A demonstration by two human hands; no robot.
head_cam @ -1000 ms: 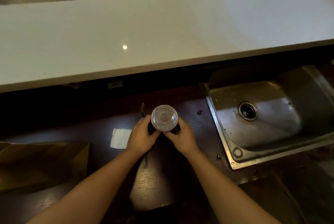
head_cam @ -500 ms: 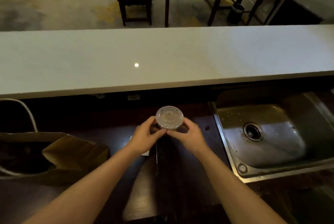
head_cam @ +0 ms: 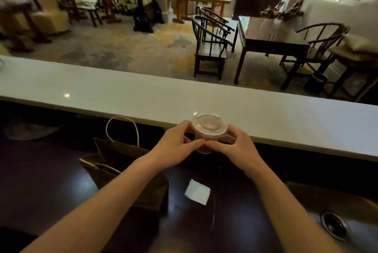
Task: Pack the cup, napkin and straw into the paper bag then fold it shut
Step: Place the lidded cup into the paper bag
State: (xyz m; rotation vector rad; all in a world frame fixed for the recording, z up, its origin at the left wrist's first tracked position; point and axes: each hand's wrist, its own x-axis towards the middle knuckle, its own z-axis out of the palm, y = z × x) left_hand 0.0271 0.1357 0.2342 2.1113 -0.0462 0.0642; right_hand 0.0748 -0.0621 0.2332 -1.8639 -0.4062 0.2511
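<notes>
A clear plastic cup [head_cam: 206,130] with a domed lid and brownish drink is held up in the air between both hands. My left hand [head_cam: 176,144] grips its left side and my right hand [head_cam: 235,148] its right side, fingertips meeting under the lid. A brown paper bag [head_cam: 114,162] with white cord handles stands open on the dark counter, below and left of the cup, partly behind my left forearm. A white folded napkin [head_cam: 197,191] lies flat on the counter beneath the cup. A thin dark straw [head_cam: 214,207] seems to lie just right of the napkin, hard to make out.
A raised white bar top [head_cam: 286,117] runs across behind the cup. A steel sink with its drain [head_cam: 333,225] sits at the lower right. Beyond the bar are dark wooden chairs [head_cam: 210,48] and tables.
Both hands have lifted the cup off the counter and up toward the bar top. The view has tilted up and shifted; the bag now stands close by on the left, and the napkin lies below the cup.
</notes>
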